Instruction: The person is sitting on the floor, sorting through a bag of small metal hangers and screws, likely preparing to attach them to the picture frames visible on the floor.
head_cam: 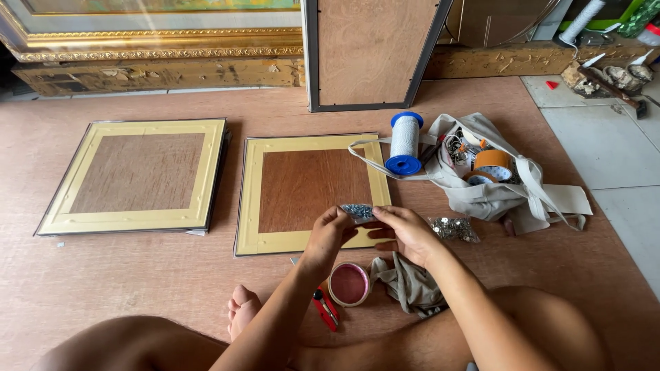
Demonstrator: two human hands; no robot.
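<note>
Both hands, left and right, pinch (fingertip grip closed) a small clear bag

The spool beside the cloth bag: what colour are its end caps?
Blue, on the spool of white thread; the head view shows it.

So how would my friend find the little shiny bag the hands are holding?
Start at the frame back lying face down on the floor nearest the cloth bag. Just above its lower edge, the left hand and right hand pinch a small clear packet of silvery metal bits. A similar packet lies on the floor to the right, but this one is held up in the fingers.
</note>
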